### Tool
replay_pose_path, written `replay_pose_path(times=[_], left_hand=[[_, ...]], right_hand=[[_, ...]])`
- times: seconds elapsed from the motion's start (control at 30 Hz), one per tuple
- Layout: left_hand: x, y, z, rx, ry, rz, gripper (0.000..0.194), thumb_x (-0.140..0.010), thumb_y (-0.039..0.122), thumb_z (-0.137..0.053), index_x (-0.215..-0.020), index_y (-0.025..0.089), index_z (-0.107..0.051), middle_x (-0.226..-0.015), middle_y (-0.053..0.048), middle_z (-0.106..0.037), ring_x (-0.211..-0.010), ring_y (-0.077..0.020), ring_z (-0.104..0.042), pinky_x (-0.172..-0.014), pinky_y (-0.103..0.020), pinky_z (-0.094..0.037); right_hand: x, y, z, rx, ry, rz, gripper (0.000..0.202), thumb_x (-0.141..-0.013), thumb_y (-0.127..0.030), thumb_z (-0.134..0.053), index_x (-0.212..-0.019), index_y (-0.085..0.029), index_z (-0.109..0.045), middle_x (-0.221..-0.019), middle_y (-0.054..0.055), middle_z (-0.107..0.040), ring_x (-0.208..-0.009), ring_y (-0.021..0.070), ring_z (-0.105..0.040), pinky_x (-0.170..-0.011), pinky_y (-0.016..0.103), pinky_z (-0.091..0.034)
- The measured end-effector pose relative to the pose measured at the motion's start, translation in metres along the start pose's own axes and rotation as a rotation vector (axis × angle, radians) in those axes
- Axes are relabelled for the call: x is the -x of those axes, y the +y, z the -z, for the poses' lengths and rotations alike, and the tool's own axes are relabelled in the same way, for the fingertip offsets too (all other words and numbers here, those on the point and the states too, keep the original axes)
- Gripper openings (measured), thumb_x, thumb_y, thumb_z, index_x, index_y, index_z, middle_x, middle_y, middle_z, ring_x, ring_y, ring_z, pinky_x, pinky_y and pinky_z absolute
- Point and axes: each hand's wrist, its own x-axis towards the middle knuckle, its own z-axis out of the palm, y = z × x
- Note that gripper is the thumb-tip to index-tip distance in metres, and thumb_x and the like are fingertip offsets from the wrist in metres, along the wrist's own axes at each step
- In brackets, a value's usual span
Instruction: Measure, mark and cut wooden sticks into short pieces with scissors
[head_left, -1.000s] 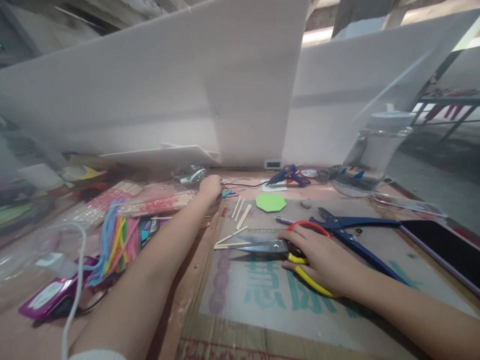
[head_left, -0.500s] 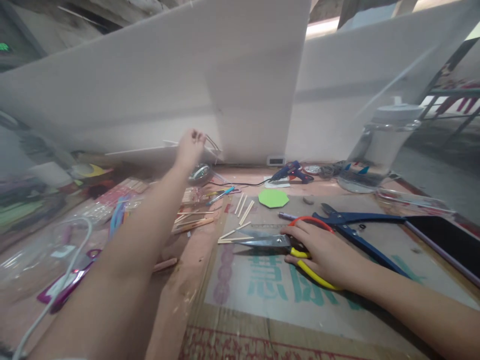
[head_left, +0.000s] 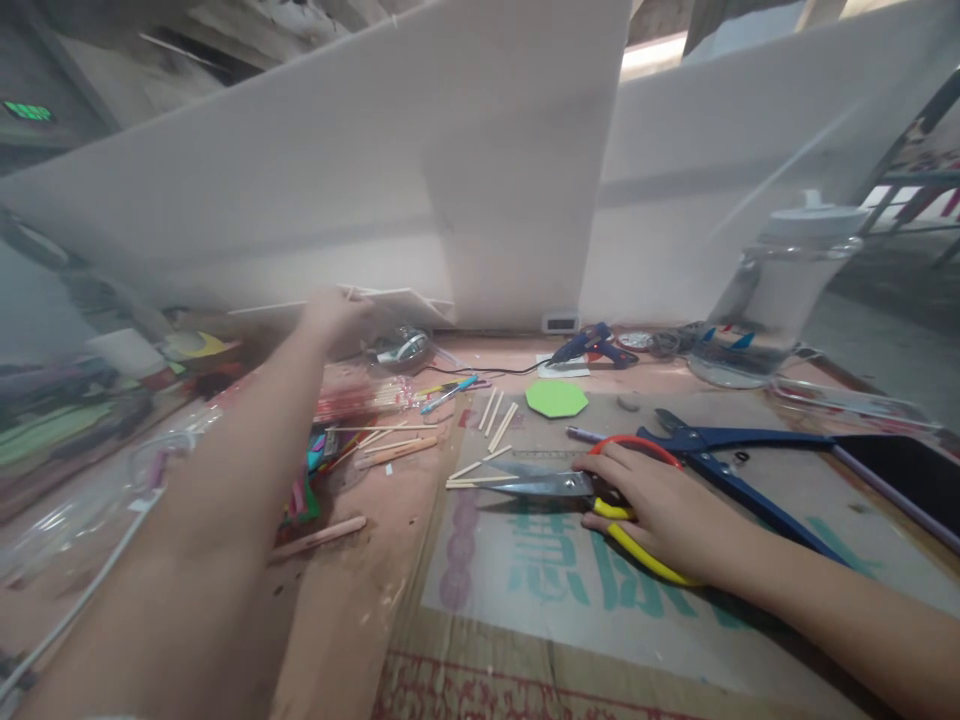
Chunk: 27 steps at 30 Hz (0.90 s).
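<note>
My right hand (head_left: 649, 500) rests on the mat with its fingers round the red and yellow handles of a pair of scissors (head_left: 551, 484). The blades point left and stand slightly apart, their tips over thin wooden sticks (head_left: 465, 482). Several more short sticks (head_left: 501, 425) lie just beyond the tips, near a green octagonal piece (head_left: 556, 397). My left hand (head_left: 337, 318) reaches to the back left, beside a pale thin sheet (head_left: 409, 302) leaning at the white board. Motion smears its fingers, so I cannot tell what they hold.
Blue long-handled cutters (head_left: 697, 440) and a phone (head_left: 904, 475) lie to the right. A glue gun (head_left: 589, 345) and a water bottle (head_left: 772, 300) stand at the back. Pens (head_left: 450, 393), a wooden stick bundle (head_left: 367, 400) and plastic bags (head_left: 90, 520) cover the left. A white board (head_left: 517, 170) rises behind.
My left hand has moved down and left; the thin dark strands seen at its fingers no longer show. The view has shifted slightly. My right hand and the scissors stay on the mat.
</note>
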Motion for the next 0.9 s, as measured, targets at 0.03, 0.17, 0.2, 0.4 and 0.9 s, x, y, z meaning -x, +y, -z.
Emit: replay_pose_path(times=[0.03, 0.17, 0.2, 0.4, 0.9], left_hand=[[-0.002, -0.005, -0.006, -0.045, 0.005, 0.035, 0.029, -0.091, 0.038, -0.055, -0.093, 0.013, -0.069, -0.074, -0.006, -0.070, -0.082, -0.0220, -0.063, -0.075, -0.032, -0.049], [-0.001, -0.009, -0.028, -0.189, -0.073, 0.082, 0.022, -0.087, 0.035, -0.063, -0.094, 0.015, -0.068, -0.081, -0.006, -0.070, -0.096, -0.0250, -0.064, -0.084, -0.033, -0.048], [0.002, -0.005, -0.033, -0.217, -0.102, 0.068, 0.022, -0.085, 0.035, -0.066, -0.091, 0.014, -0.068, -0.081, -0.006, -0.070, -0.096, -0.0259, -0.064, -0.085, -0.034, -0.048], [0.041, 0.062, -0.055, -0.251, -0.197, -0.192, 0.031, -0.090, 0.046, -0.054, -0.090, 0.021, -0.072, -0.101, -0.011, -0.076, -0.099, -0.0299, -0.068, -0.077, -0.032, -0.047], [0.102, 0.073, -0.013, 0.194, -0.307, -0.333, 0.036, -0.088, 0.052, -0.054, -0.096, 0.024, -0.074, -0.096, -0.002, -0.078, -0.089, -0.0226, -0.069, -0.072, -0.030, -0.046]], right_hand=[[0.000, 0.000, 0.000, 0.004, 0.002, -0.004, 0.035, -0.094, -0.047, -0.060, -0.120, -0.024, -0.058, -0.117, 0.011, -0.063, -0.102, 0.0293, -0.063, -0.084, 0.043, -0.052], [-0.001, -0.001, 0.000, 0.009, -0.004, -0.011, 0.038, -0.094, -0.047, -0.060, -0.123, -0.023, -0.058, -0.115, 0.010, -0.062, -0.099, 0.0285, -0.062, -0.083, 0.043, -0.052], [-0.001, -0.001, 0.000, 0.003, -0.008, -0.012, 0.037, -0.094, -0.047, -0.060, -0.123, -0.023, -0.059, -0.114, 0.010, -0.062, -0.098, 0.0281, -0.062, -0.083, 0.042, -0.052], [0.001, -0.005, 0.009, -0.101, -0.075, -0.051, 0.056, -0.088, -0.029, -0.065, -0.141, -0.023, -0.049, -0.119, 0.012, -0.062, -0.107, 0.0275, -0.061, -0.089, 0.041, -0.052], [-0.026, 0.063, 0.059, 0.269, 0.072, -0.259, 0.041, -0.095, -0.038, -0.054, -0.132, -0.021, -0.063, -0.138, 0.013, -0.062, -0.120, 0.0343, -0.061, -0.100, 0.051, -0.049]])
